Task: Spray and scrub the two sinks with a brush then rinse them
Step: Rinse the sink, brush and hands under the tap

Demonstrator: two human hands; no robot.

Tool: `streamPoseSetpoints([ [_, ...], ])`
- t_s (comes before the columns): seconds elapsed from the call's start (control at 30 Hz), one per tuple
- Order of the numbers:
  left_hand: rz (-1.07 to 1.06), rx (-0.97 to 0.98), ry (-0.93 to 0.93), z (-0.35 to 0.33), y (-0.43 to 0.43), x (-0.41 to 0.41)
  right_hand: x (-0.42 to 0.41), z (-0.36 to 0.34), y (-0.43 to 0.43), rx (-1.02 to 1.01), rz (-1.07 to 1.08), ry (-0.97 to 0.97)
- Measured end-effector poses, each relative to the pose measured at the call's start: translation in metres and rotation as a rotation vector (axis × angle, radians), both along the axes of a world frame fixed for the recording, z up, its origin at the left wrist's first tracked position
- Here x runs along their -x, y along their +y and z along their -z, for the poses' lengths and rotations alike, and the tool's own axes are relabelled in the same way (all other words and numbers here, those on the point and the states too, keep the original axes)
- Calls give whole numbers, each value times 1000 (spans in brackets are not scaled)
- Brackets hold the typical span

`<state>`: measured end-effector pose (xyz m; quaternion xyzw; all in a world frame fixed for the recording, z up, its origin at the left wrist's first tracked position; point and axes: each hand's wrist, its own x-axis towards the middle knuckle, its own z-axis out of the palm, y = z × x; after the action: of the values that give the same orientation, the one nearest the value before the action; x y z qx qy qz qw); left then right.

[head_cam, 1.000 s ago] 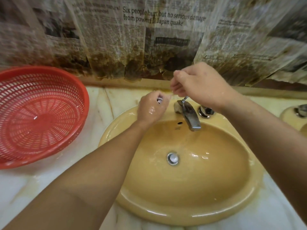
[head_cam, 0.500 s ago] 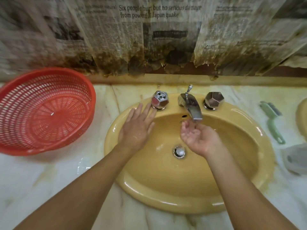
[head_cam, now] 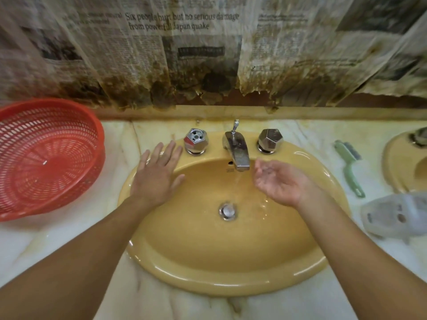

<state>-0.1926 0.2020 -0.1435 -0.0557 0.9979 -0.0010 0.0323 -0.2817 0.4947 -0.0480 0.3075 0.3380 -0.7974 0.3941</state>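
Observation:
A yellow oval sink [head_cam: 208, 269] fills the middle of the view, with a chrome drain [head_cam: 227, 211]. Water runs from its chrome faucet [head_cam: 236, 150], which stands between the left knob [head_cam: 195, 140] and the right knob [head_cam: 269, 140]. My left hand [head_cam: 157, 176] lies flat, palm down, fingers spread, on the sink's left rim just below the left knob. Cupped palm up, my right hand [head_cam: 279, 181] hovers over the bowl, just right of the stream. A green brush [head_cam: 349, 166] lies on the counter to the right. The second sink's rim [head_cam: 397, 167] shows at the right edge.
A red plastic basket [head_cam: 46, 158] stands on the marble counter [head_cam: 69, 239] at the left. A grey object [head_cam: 397, 217], blurred, lies on the counter at the right below the brush. Stained newspaper [head_cam: 184, 54] covers the wall behind.
Both hands left the tap area a second ago; the left dropped flat onto the rim, the right went under the spout. Water now runs and the right hand has shifted right of the stream.

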Motion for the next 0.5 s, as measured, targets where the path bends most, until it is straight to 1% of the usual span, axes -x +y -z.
streamPoseSetpoints([
  [0.07,7,21,20,0,1,2,30,-33,0,-53,-78,189],
  [0.1,10,26,19,0,1,2,46,-45,-3,-143,-137,296],
  [0.13,11,28,19,-1,2,2,60,-53,-7,-301,-210,407],
  [0.2,13,36,14,0,3,2,83,-52,-13,-757,-366,662],
  [0.27,12,45,12,0,3,1,94,-33,-11,-1199,-513,890],
  [0.3,13,48,20,0,3,1,95,-23,-9,-1364,-552,975],
  [0.33,14,51,26,1,2,1,93,-15,-7,-1480,-561,1061],
  [0.4,9,57,32,2,0,2,89,2,-8,-1606,-582,1238],
  [0.43,7,63,33,2,0,2,89,10,-8,-1628,-640,1279],
  [0.5,9,80,34,3,1,2,84,27,-7,-1575,-727,1314],
])
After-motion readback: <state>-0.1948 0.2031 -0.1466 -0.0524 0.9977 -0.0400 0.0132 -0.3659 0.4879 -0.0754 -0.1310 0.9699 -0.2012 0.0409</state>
